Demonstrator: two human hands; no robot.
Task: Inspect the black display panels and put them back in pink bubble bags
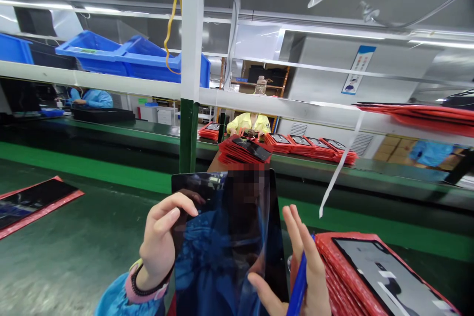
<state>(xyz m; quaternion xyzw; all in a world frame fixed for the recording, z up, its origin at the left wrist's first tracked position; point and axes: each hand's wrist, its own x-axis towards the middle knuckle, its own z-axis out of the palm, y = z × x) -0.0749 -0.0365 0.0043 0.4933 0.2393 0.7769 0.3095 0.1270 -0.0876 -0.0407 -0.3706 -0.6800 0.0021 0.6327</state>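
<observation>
A black glossy screen panel [222,237] stands tilted in front of me, with reflections and what looks like clear film on its right part. My left hand [162,239] is at the panel's left edge, fingers bent, index fingertip on the glass and thumb close under it; its other fingers are hidden. At the right edge is my right hand [309,269], thumb over the panel's face and fingers stretched upward. A blue pen [299,286] is tucked in that hand, across the palm. Right beside it lies a stack of red bubble-wrap sleeves [344,276] with a grey-backed panel [392,276] on top.
Another dark panel on red wrap [35,202] lies on the green bench [92,237] at left. A white-and-green post [188,133] and shelf rail rise ahead, with blue bins [122,57] above. Beyond are more red stacks [244,150] and a co-worker in yellow [246,121].
</observation>
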